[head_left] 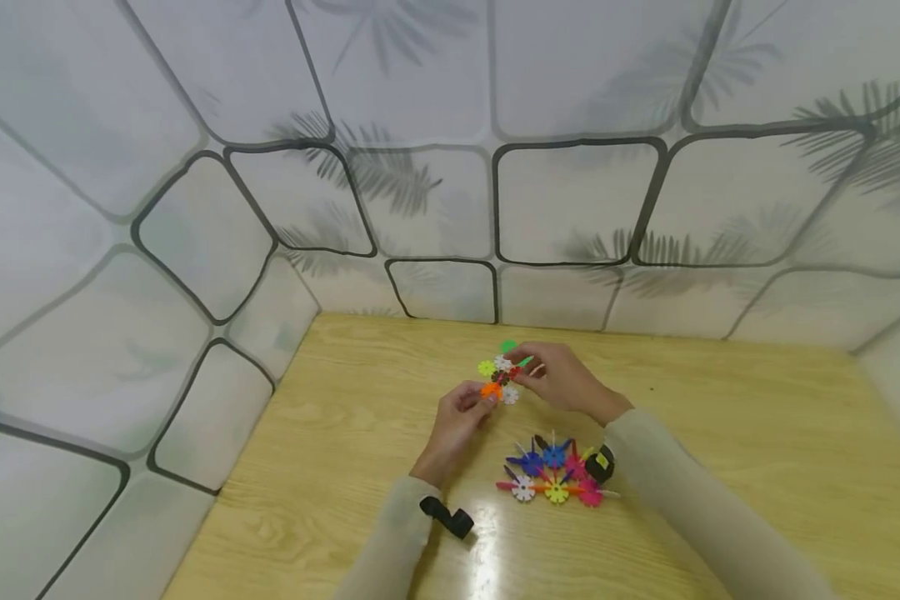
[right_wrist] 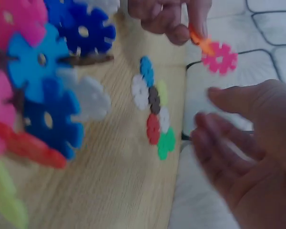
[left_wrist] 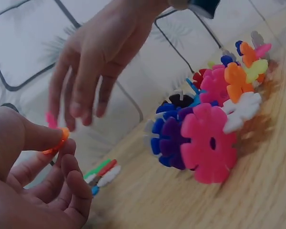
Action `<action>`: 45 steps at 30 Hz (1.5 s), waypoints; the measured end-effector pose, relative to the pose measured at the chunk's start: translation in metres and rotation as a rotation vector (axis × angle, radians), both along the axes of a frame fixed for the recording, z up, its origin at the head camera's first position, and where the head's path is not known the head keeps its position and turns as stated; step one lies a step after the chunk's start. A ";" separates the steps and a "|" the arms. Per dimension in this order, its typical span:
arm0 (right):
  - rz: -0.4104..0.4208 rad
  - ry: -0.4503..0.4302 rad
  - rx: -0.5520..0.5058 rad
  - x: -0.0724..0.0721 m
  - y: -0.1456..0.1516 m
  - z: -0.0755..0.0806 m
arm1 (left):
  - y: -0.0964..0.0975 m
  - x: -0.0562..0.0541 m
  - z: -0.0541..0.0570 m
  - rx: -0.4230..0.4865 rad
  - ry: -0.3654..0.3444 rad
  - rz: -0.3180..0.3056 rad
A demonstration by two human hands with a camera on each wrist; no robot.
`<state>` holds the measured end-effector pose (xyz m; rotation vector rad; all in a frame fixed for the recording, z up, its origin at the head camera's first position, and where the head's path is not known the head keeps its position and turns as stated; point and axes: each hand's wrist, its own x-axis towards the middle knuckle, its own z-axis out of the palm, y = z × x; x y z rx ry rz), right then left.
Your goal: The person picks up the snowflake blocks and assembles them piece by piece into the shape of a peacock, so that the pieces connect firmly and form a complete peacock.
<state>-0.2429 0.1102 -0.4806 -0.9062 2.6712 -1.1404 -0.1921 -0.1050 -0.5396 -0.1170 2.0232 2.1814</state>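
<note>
Pinches an orange snowflake disc (right_wrist: 205,45), seemingly joined to a pink disc (right_wrist: 227,56), in fingers (left_wrist: 74,168) of the left hand (head_left: 456,421) above the worktop (head_left: 757,467); holds the right hand (head_left: 562,377) nearby, parted and empty. Risks dropping both discs through a slipped edge grip.

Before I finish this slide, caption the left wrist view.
Left fingers pinch an orange disc near the empty right hand, with a multicolored disc cluster on the wood-grained table.
</note>
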 end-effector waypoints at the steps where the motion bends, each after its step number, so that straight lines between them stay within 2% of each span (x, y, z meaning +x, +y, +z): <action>1: -0.002 -0.024 0.060 -0.005 0.000 -0.003 | 0.000 0.000 -0.004 0.022 -0.004 0.012; 4: 0.007 -0.076 0.270 -0.016 -0.001 -0.013 | 0.001 0.000 -0.014 0.078 -0.027 0.039; 6: 0.013 -0.083 0.366 -0.020 0.000 -0.020 | 0.001 0.001 -0.019 0.103 -0.028 0.042; 9: -0.011 -0.057 0.412 -0.022 0.000 -0.028 | 0.001 0.002 -0.023 0.114 -0.015 0.036; 17: -0.053 -0.008 0.321 -0.018 -0.001 -0.029 | 0.000 0.001 -0.023 0.092 0.001 0.023; 23: -0.070 -0.086 0.265 -0.017 -0.003 -0.027 | 0.001 0.003 -0.020 0.081 0.003 0.018; 29: -0.063 -0.126 0.293 -0.020 -0.004 -0.030 | -0.002 0.001 -0.023 0.101 -0.021 0.018; 33: -0.050 -0.143 0.231 -0.019 -0.001 -0.031 | -0.002 0.000 -0.024 0.128 -0.012 0.018; 40: -0.033 -0.090 0.077 -0.002 0.001 -0.028 | -0.001 0.000 -0.025 0.181 -0.017 0.031; 45: -0.045 -0.078 0.053 0.017 -0.006 -0.019 | -0.002 -0.002 -0.024 0.198 -0.024 0.046</action>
